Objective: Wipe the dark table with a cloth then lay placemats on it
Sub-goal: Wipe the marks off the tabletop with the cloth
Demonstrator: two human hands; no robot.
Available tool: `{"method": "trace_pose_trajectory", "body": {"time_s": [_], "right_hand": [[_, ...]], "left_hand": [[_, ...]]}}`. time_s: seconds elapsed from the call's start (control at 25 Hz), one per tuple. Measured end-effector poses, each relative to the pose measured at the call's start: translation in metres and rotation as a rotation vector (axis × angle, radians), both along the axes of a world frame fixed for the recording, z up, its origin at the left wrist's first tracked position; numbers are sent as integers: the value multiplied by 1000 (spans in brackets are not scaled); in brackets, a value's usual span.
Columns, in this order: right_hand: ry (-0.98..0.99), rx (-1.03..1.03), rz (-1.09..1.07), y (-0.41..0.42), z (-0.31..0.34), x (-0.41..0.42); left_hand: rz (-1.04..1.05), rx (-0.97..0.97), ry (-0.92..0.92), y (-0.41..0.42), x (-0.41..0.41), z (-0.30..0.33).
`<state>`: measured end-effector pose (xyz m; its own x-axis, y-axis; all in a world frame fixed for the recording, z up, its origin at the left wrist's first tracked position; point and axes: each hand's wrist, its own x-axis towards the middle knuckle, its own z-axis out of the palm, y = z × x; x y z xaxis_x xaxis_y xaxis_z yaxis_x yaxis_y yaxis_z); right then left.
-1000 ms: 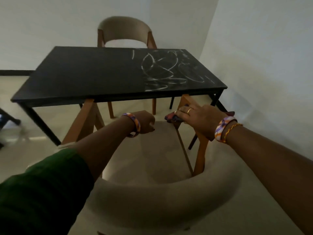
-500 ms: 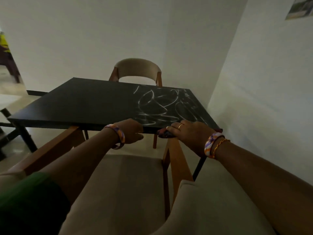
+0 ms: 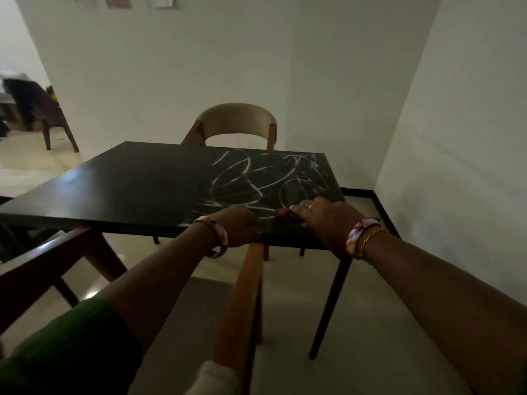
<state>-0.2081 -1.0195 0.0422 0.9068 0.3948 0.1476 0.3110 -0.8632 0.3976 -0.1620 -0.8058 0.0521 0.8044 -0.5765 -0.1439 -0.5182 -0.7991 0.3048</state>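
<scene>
Head view: right hand [image 3: 328,220] fingers pinch a cloth [image 3: 286,216] just ahead on the dark table [image 3: 137,189]; left hand [image 3: 238,228] fisted, empty; wiping starting; next, sweep across the chalk scribbles [image 3: 256,181] beyond the fingertips.

The bench [image 3: 137,183] is black, its right half scrawled with looping white chalk lines [image 3: 265,181]; the cloth [image 3: 286,216] shows dark with a red tinge; both wrists carry bangles [image 3: 360,232] swirled in orange, purple and white, the right one joined by a thin gold-and-red thread; the sleeve [image 3: 65,349] is green; the far chair [image 3: 238,121] has a beige back on orange-brown wood; the walls are white.
</scene>
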Motion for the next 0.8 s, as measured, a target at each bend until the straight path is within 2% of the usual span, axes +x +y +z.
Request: {"method": "trace_pose_trajectory", "body": {"time_s": [0.12,0.2,0.36,0.44,0.52,0.56,0.6,0.64,0.72,0.8], "right_hand": [[21,-33,104,-83,-11,-3],[83,-77,151,-142,-15,-3],[118,-78,165,-240,-27,22],[136,2,144,-270,-39,45],[231,227,88,-282,-45,70],[289,409,67,-284,-47,83],[324,589,65,-286,-49,100],[339,713,78,-286,-51,115],[361,792,143,-288,-57,149],[417,776,194,-292,-64,185]], "left_hand": [[168,-100,29,-80,5,-15],[366,-274,93,-138,8,-34],[789,-559,407,-225,13,-71],[1104,-899,693,-254,13,-76],[1433,-1249,825,-269,27,-95],[1542,-1390,827,-273,35,-106],[1590,-1395,761,-278,49,-118],[1621,-1311,717,-288,63,-132],[1828,-1456,597,-310,102,-161],[2015,-1630,456,-328,126,-178]]}}
